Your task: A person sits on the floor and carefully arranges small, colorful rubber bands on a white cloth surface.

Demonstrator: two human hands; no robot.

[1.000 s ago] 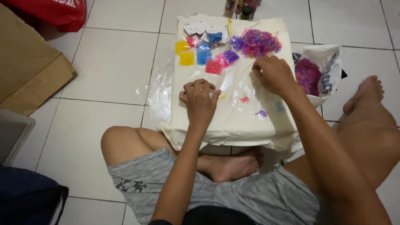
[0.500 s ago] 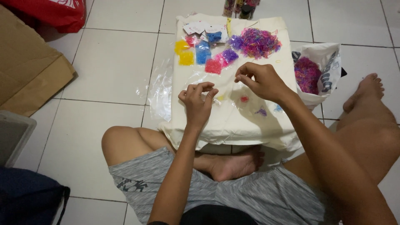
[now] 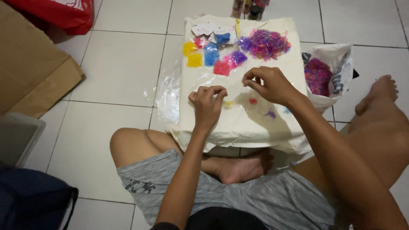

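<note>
I sit on the tiled floor at a low table draped in cream cloth point(image 3: 238, 125). My left hand point(image 3: 207, 101) hovers over its middle with fingertips pinched on what looks like a small clear packet. My right hand point(image 3: 269, 85) is just to the right, thumb and fingers pinched on something tiny, probably small rubber bands; the two hands are a little apart. Behind them lie a loose pile of pink and purple bands point(image 3: 266, 44) and small packets in yellow point(image 3: 192, 55), blue point(image 3: 211, 53), pink point(image 3: 221, 67) and purple point(image 3: 238, 56). Tiny red point(image 3: 253, 101) and purple point(image 3: 270, 113) clumps lie under my right hand.
A white bag point(image 3: 341, 64) holding more pink bands stands right of the table. A clear plastic sheet point(image 3: 168, 91) hangs off the left side. Cardboard point(image 3: 30, 72) and a red bag point(image 3: 64, 12) lie far left, with a dark blue bag point(image 3: 30, 204) near left. Bottles point(image 3: 249, 6) stand behind the table.
My right hand has drawn back from near the band pile toward my left hand and closed into a pinch. My left hand has lifted off the cloth and pinched its fingers.
</note>
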